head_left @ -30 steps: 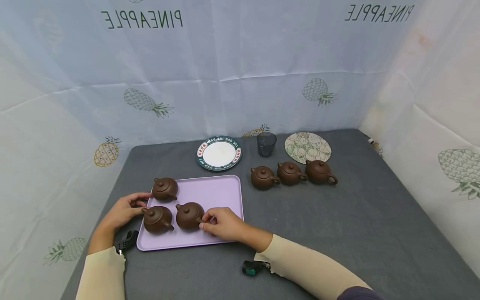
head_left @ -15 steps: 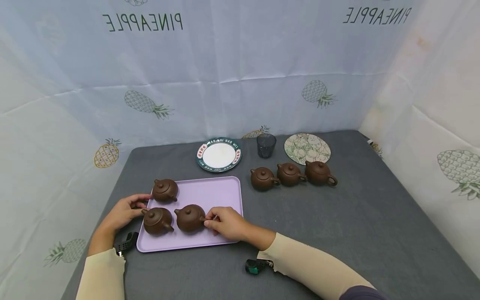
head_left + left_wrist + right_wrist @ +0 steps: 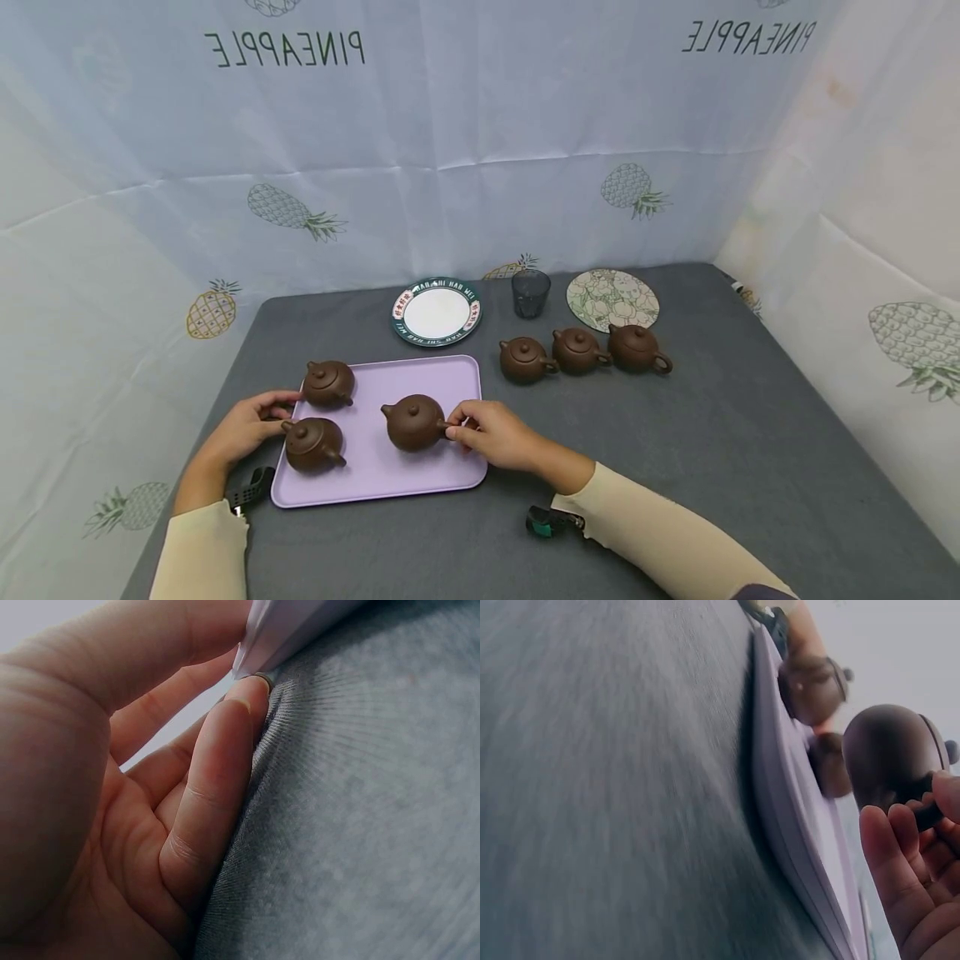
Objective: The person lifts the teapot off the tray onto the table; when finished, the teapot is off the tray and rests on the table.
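Note:
My right hand (image 3: 489,432) pinches the handle of a brown teapot (image 3: 415,422), which hangs a little above the lilac tray (image 3: 386,489). In the right wrist view, thumb and fingers close on the handle of this teapot (image 3: 889,750), with a gap to the tray. At the tray's left edge my left hand (image 3: 247,427) holds the rim, its thumb near the spout of the front teapot (image 3: 313,446). Behind that one, another teapot (image 3: 328,384) sits in the tray's far left corner. In the left wrist view the left hand's fingers (image 3: 217,772) rest on the cloth against the tray wall.
Three more teapots (image 3: 577,350) stand in a row right of the tray. Behind are a green-rimmed plate (image 3: 474,310), a dark glass (image 3: 530,294) and a round patterned mat (image 3: 612,300). A grey cloth (image 3: 675,450) covers the table, with a pineapple-print curtain (image 3: 450,200) behind.
The right hand has drawn its teapot rightward, away from the front left teapot, and raised it off the tray. The left hand stays at the tray's edge.

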Demonstrator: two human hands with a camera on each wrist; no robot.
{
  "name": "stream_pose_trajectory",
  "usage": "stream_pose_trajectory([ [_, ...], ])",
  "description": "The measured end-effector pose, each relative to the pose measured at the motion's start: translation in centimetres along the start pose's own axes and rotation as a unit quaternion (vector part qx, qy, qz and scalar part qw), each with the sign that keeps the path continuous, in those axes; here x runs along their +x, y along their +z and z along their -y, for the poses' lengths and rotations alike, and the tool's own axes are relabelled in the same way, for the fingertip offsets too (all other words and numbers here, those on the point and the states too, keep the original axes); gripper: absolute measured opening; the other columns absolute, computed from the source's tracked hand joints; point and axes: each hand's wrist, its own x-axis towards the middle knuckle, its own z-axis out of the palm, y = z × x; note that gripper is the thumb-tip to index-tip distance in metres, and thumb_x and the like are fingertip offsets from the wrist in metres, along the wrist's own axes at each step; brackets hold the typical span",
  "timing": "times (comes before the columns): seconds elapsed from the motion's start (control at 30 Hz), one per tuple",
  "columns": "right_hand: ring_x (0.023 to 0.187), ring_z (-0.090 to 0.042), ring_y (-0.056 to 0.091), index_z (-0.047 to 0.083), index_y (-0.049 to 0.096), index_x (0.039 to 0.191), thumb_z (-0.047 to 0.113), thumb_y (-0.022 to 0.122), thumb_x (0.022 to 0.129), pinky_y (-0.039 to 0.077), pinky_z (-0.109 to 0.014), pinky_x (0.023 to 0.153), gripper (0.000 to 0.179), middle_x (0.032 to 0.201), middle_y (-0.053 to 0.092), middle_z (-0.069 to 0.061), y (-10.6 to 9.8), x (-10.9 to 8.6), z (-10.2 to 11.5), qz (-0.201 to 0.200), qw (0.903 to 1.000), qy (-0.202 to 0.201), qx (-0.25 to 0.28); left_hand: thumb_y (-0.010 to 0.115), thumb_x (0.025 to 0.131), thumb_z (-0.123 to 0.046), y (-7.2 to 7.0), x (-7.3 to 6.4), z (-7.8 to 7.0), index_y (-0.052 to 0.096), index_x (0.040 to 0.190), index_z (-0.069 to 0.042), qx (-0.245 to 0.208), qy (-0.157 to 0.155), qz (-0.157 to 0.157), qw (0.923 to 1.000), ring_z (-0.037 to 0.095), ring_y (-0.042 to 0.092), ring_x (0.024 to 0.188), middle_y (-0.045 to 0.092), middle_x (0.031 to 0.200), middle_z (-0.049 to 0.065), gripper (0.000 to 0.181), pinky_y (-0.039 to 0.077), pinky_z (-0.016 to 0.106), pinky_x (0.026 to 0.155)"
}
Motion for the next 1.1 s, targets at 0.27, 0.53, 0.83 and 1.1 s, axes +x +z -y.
stream_pose_trajectory([
  [0.27, 0.068, -0.009, 0.059, 0.015, 0.064, 0.094, 0.023, 0.063, 0.096, 0.045, -0.028, 0.059, 0.008, 0.076, 0.063, 0.001, -3.2, -1.6, -0.6, -0.018, 0.9995, 0.011, -0.022, 0.071, 0.084, 0.001, 0.0, 0.0, 0.3, 0.056, 0.125, 0.010, 0.000, 0.008, -0.003, 1.0000, 0.006, 0.058, 0.079, 0.066, 0.086, 0.008, 0.045, 0.044, 0.019, 0.068],
  [0.53, 0.070, -0.013, 0.061, 0.014, 0.064, 0.097, 0.023, 0.061, 0.097, 0.045, -0.031, 0.060, 0.010, 0.076, 0.063, 0.002, -6.2, -3.8, -1.3, -0.032, 0.9989, 0.019, -0.027, 0.071, 0.084, 0.001, 0.0, 0.0, 0.2, 0.057, 0.125, 0.009, 0.003, 0.006, -0.003, 1.0000, 0.006, 0.058, 0.079, 0.065, 0.085, 0.007, 0.044, 0.044, 0.019, 0.068],
  [0.83, 0.072, -0.014, 0.064, 0.010, 0.064, 0.099, 0.022, 0.060, 0.098, 0.049, -0.032, 0.064, 0.012, 0.085, 0.066, -0.008, -8.6, -6.4, -2.8, -0.040, 0.9983, 0.039, -0.015, 0.071, 0.083, 0.001, 0.1, 0.0, 0.3, 0.057, 0.125, 0.009, 0.000, 0.002, -0.002, 1.0000, 0.006, 0.058, 0.079, 0.065, 0.086, 0.008, 0.045, 0.044, 0.020, 0.068],
  [1.1, 0.074, -0.019, 0.064, 0.008, 0.064, 0.100, 0.022, 0.060, 0.097, 0.049, -0.032, 0.065, 0.015, 0.087, 0.065, -0.010, -9.5, -8.1, -4.2, -0.045, 0.9970, 0.062, -0.009, 0.071, 0.084, 0.001, 0.2, 0.0, 0.2, 0.056, 0.126, 0.009, -0.001, 0.001, -0.001, 1.0000, 0.007, 0.058, 0.079, 0.065, 0.086, 0.009, 0.045, 0.044, 0.019, 0.069],
])
